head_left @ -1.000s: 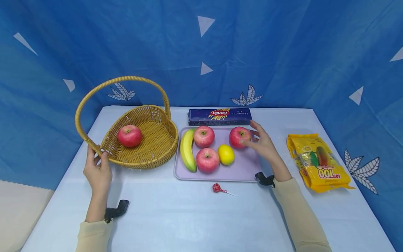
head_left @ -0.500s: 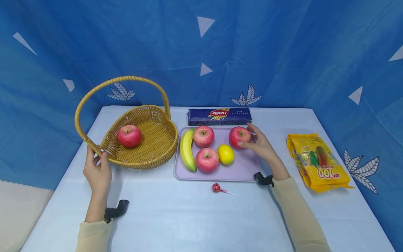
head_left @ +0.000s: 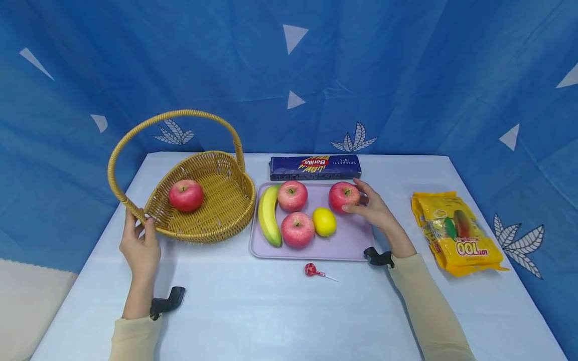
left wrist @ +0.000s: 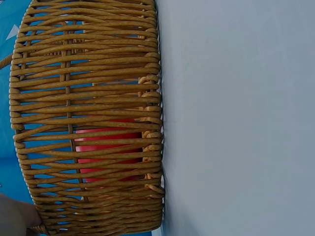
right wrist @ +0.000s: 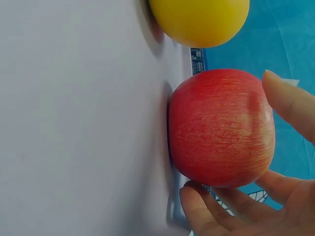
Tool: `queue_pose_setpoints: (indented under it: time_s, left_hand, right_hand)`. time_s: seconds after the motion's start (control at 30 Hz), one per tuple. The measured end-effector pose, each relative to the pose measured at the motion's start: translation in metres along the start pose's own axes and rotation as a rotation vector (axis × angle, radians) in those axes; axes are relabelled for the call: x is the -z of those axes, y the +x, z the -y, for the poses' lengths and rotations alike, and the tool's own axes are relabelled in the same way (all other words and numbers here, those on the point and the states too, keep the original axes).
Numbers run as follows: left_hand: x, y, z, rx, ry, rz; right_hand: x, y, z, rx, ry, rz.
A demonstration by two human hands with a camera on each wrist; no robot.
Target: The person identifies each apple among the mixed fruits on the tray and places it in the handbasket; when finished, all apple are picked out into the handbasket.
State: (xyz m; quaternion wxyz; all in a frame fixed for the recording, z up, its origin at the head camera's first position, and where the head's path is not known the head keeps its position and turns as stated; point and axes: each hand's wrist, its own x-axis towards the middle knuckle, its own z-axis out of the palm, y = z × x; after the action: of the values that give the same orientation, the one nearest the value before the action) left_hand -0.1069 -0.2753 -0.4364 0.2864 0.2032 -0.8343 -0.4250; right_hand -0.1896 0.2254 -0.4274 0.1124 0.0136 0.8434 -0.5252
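Blue drapery (head_left: 253, 60) backs the tabletop (head_left: 253, 316). I see the left hand (head_left: 142, 248) gripping the basket (head_left: 221, 198) where its handle (head_left: 189, 113) joins, apparently to steady it; the right hand (head_left: 378, 209) curls thumb and fingers around the rightmost apple (head_left: 340, 196) (resting on the tray (head_left: 345, 248)), presumably opposed to prevent rolling.

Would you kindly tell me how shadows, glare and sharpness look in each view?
Head: even light, with glints on the crinkled yellow plastic packet. Right wrist: soft shadows beside the round red apple and smooth yellow lemon; the flat lilac plastic tray looks greyish. Left wrist: the woven brown wicker basket shows crisp strands, while the flat white table looks pale and nearly featureless.
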Motion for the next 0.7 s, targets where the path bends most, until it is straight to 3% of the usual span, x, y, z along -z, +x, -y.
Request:
queue_pose_setpoints:
  time_s: [0.7]
  left_hand:
    - [0.0002, 0.0004, 0.0009, -0.018, -0.009, -0.005]
  right_hand:
    - [-0.0011, -0.0027, 0.0023, 0.029, 0.012, 0.015]
